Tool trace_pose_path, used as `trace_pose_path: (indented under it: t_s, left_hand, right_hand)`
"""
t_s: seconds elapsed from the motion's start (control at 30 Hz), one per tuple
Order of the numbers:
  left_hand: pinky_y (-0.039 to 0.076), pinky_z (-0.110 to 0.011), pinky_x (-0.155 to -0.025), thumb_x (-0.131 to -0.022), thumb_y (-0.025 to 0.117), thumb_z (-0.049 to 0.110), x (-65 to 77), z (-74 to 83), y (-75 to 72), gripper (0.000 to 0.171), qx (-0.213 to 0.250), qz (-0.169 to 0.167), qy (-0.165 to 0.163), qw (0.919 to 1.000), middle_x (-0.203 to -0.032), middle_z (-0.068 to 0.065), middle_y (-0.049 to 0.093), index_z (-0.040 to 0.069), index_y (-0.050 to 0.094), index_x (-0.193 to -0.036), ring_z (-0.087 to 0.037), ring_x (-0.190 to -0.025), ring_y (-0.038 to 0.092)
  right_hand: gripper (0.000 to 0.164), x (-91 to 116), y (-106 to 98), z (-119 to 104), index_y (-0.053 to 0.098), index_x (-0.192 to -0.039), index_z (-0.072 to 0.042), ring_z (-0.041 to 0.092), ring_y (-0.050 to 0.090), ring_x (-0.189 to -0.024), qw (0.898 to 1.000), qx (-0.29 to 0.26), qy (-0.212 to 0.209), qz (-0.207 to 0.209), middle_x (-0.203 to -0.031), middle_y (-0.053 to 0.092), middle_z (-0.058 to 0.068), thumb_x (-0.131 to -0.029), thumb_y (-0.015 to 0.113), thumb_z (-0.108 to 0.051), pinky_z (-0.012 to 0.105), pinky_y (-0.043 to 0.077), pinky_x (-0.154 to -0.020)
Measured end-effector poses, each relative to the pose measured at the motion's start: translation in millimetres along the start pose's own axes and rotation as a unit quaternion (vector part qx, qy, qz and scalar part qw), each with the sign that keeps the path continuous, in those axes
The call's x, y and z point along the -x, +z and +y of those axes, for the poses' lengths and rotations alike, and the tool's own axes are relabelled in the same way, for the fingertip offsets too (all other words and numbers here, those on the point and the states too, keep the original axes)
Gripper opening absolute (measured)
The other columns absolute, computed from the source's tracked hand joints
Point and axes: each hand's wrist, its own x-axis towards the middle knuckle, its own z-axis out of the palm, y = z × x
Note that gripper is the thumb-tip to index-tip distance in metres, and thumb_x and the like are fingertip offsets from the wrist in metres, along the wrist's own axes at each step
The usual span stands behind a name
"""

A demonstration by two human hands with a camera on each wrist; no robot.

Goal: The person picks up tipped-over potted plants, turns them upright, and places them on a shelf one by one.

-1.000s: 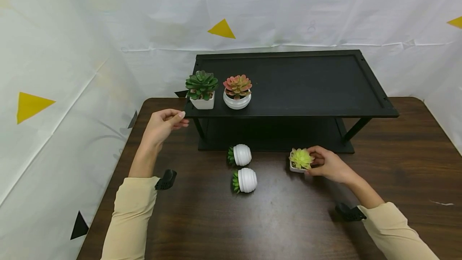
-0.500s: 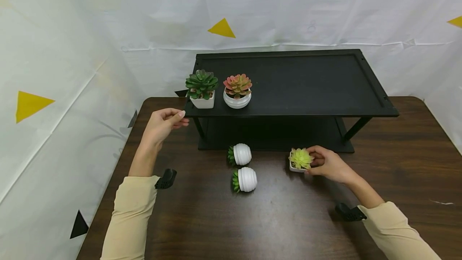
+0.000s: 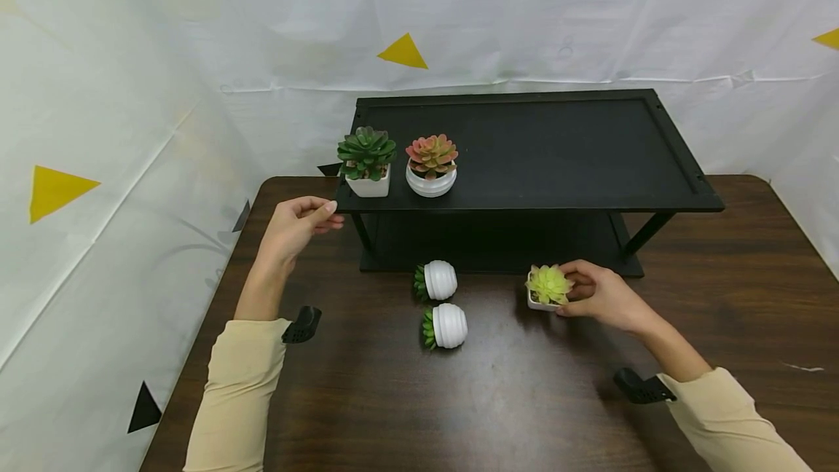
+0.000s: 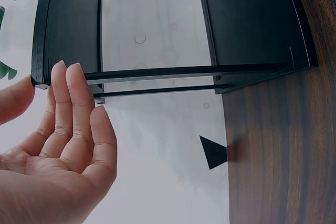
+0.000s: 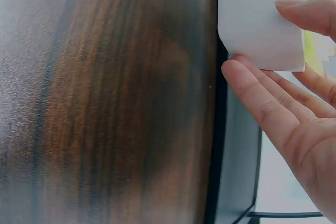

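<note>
A person's right hand point(image 3: 606, 301) pinches a yellow-green potted plant point(image 3: 548, 285), fingers parted to its width, in front of a black shelf point(image 3: 557, 151); the left hand point(image 3: 295, 229) pinches the shelf's front left corner.

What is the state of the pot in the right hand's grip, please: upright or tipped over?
Upright: the right hand pinches the white pot with its yellow-green plant on top, facing the head camera.

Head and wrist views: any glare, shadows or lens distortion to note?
Head: pale glare on the table, soft shadows below the right hand; left wrist: shelf edges look bowed, likely lens distortion; right wrist: pot pale with little detail, hazy sheen at picture left.
</note>
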Motion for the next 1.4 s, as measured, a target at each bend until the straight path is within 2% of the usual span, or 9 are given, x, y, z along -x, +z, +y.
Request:
trace_pose_path:
  t_s: [0.17, 0.37, 0.57, 0.83, 1.0, 1.2, 1.4]
  left_hand:
    - [0.047, -0.036, -0.089, -0.094, 0.054, 0.020, -0.4, 0.7, 0.2, 0.033, -0.010, 0.000, -0.003, 0.9999, -0.083, 0.000, 0.064, -0.007, 0.056, -0.112, -0.016, -0.082, 0.064]
    - [0.045, -0.039, -0.091, -0.094, 0.055, 0.020, -0.5, 0.4, 0.0, 0.031, -0.005, -0.001, -0.005, 1.0000, -0.082, 0.000, 0.064, -0.006, 0.056, -0.112, -0.020, -0.085, 0.064]
    - [0.046, -0.036, -0.089, -0.094, 0.055, 0.020, 0.3, 0.6, -0.2, 0.032, -0.007, -0.004, -0.003, 1.0000, -0.082, 0.001, 0.064, -0.007, 0.056, -0.112, -0.011, -0.079, 0.064]
    - [0.045, -0.040, -0.091, -0.094, 0.054, 0.019, -0.7, 0.1, 0.0, 0.032, -0.007, -0.003, -0.004, 1.0000, -0.083, -0.002, 0.064, -0.007, 0.056, -0.112, -0.013, -0.080, 0.064]
    - [0.044, -0.041, -0.092, -0.094, 0.054, 0.018, -0.4, 0.4, 0.5, 0.031, 0.000, -0.004, -0.005, 1.0000, -0.083, -0.001, 0.063, -0.007, 0.056, -0.112, -0.012, -0.078, 0.064]
    - [0.047, -0.037, -0.089, -0.094, 0.054, 0.018, 0.0, 1.0, 0.5, 0.031, -0.004, -0.004, -0.002, 1.0000, -0.082, 0.000, 0.063, -0.007, 0.056, -0.112, -0.009, -0.076, 0.063]
    - [0.045, -0.041, -0.091, -0.094, 0.055, 0.019, 0.1, 1.2, 0.2, 0.032, -0.001, -0.003, 0.000, 1.0000, -0.081, 0.000, 0.064, -0.008, 0.056, -0.112, -0.010, -0.076, 0.063]
  right_hand:
    - [0.056, 3, -5, -10, 0.046, -0.121, 0.007, 0.030, 0.061, -0.094, 1.000, 0.007, -0.004, 0.002, -0.109, 0.055, 0.021, -0.075, 0.075, -0.009, 0.026, 0.052, -0.070]
    - [0.058, 7, -10, -23, 0.046, -0.122, 0.005, 0.028, 0.061, -0.094, 1.000, 0.006, -0.001, -0.002, -0.111, 0.054, 0.021, -0.076, 0.075, -0.012, 0.027, 0.053, -0.070]
    - [0.058, 11, -13, -35, 0.046, -0.123, 0.004, 0.026, 0.061, -0.093, 1.000, 0.013, -0.002, -0.008, -0.109, 0.055, 0.019, -0.076, 0.075, -0.014, 0.027, 0.053, -0.071]
    - [0.057, 16, -23, -55, 0.048, -0.120, 0.001, 0.018, 0.063, -0.088, 1.000, 0.012, -0.010, -0.006, -0.104, 0.059, 0.015, -0.074, 0.077, -0.014, 0.027, 0.053, -0.071]
    - [0.057, 16, -29, -68, 0.049, -0.119, 0.000, 0.017, 0.063, -0.087, 1.000, 0.023, -0.013, -0.005, -0.103, 0.059, 0.015, -0.073, 0.078, -0.015, 0.027, 0.053, -0.071]
    - [0.055, 15, -37, -84, 0.050, -0.118, 0.001, 0.015, 0.063, -0.085, 0.999, 0.024, -0.021, -0.002, -0.101, 0.060, 0.015, -0.072, 0.078, -0.011, 0.026, 0.054, -0.071]
    - [0.055, 14, -43, -97, 0.050, -0.119, -0.001, 0.014, 0.063, -0.086, 0.999, 0.032, -0.020, -0.001, -0.102, 0.060, 0.014, -0.073, 0.078, -0.012, 0.027, 0.054, -0.071]
